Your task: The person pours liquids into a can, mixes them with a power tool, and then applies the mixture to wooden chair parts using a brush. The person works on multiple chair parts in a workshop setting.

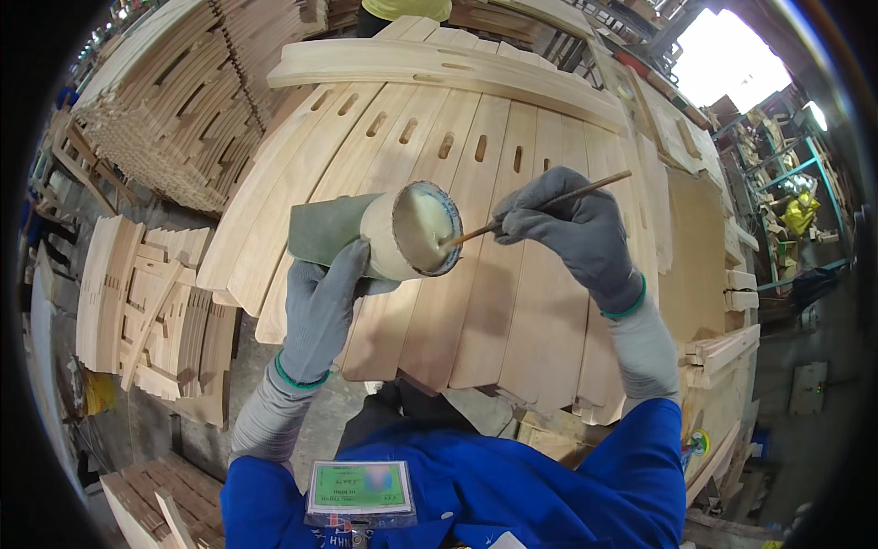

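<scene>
Gloved in grey, my left hand (325,297) grips a round cream-coloured cup (384,240) from below, tilted so its mouth faces right. Pale, milky liquid (428,220) is inside, and the cup's rim is crusted. A flat grey-green piece (329,229) sticks out to the left of the cup; how it is held is partly hidden. My right hand (569,224), also gloved, pinches a thin brown stick (485,231), whose lower tip is in the cup's mouth. Beneath both hands lie several pale wooden boards (476,316) side by side, with oval slots near their far ends.
More slotted boards (448,69) lie crosswise at the far end. Tall wooden stacks (174,101) stand at the far left, with smaller slatted pieces (151,316) below them. A brown panel (692,261) borders the boards on the right. Shelving (786,183) is farther right. Someone in yellow (405,9) stands beyond.
</scene>
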The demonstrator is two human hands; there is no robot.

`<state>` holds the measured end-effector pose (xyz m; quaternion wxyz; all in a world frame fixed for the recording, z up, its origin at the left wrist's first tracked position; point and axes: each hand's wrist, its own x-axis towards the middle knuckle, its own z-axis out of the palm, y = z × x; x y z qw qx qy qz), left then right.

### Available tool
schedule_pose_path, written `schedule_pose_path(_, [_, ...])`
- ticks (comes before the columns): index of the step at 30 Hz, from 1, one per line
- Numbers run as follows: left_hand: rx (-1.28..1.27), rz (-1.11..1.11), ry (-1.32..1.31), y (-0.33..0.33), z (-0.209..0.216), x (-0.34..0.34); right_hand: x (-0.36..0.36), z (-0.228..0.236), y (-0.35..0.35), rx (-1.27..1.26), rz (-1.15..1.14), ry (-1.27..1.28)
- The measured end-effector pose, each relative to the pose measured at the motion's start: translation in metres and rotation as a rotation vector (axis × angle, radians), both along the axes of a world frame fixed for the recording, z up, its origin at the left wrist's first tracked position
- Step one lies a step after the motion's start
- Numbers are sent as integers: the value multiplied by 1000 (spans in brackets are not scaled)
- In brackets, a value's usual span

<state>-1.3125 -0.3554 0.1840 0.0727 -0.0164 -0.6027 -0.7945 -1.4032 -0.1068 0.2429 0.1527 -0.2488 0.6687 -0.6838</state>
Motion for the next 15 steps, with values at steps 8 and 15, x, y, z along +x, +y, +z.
schedule_pose_path(8, [13,-14,-42,36,6,17,-7,-47,45,-460,-46,-737])
schedule_pose_path(15, [180,50,-156,82,-24,14,-33,-56,58,-326,-33,-728])
